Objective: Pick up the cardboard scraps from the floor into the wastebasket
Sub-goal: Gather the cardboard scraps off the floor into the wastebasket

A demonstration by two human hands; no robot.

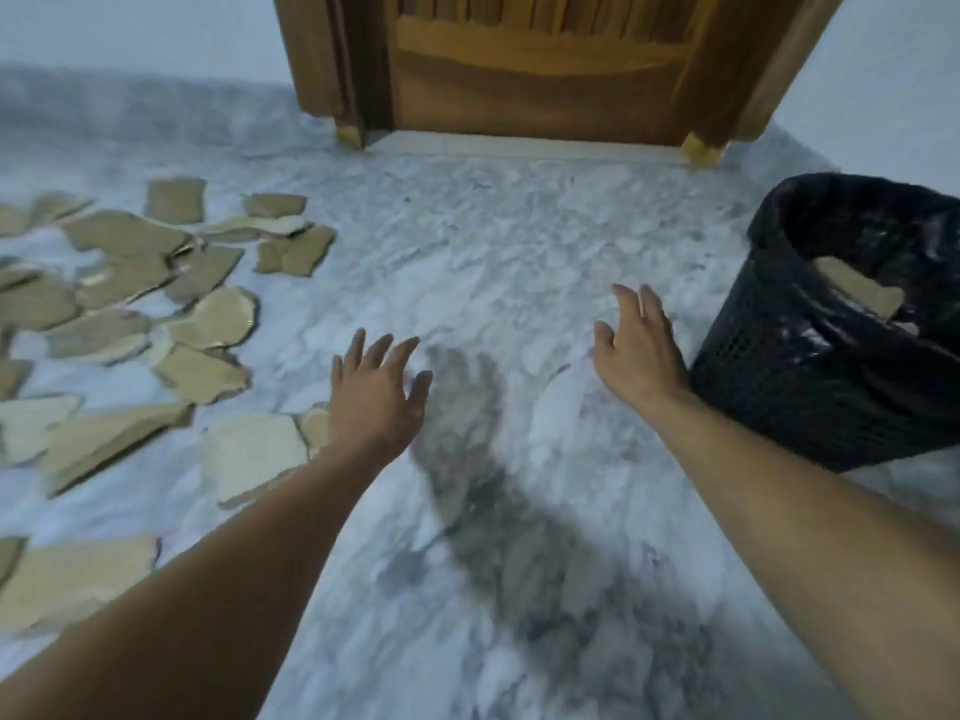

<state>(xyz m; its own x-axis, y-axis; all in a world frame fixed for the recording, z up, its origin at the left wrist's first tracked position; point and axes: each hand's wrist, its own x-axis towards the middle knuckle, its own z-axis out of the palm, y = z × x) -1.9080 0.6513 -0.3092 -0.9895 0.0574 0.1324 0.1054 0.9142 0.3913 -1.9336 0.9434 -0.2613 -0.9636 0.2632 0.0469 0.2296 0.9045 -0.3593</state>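
Note:
Several torn brown cardboard scraps lie spread over the marble floor on the left. A black mesh wastebasket lined with a black bag stands at the right, and one scrap shows inside it. My left hand hovers over the floor with fingers spread, empty, just right of the nearest scrap. Beside the basket's left wall, my right hand is empty too, fingers apart. The frame is motion-blurred.
A wooden door with its frame closes the far side, white walls on both sides of it. Grey-white marble floor stretches between the scraps and the basket. My arms cast a dark shadow on it.

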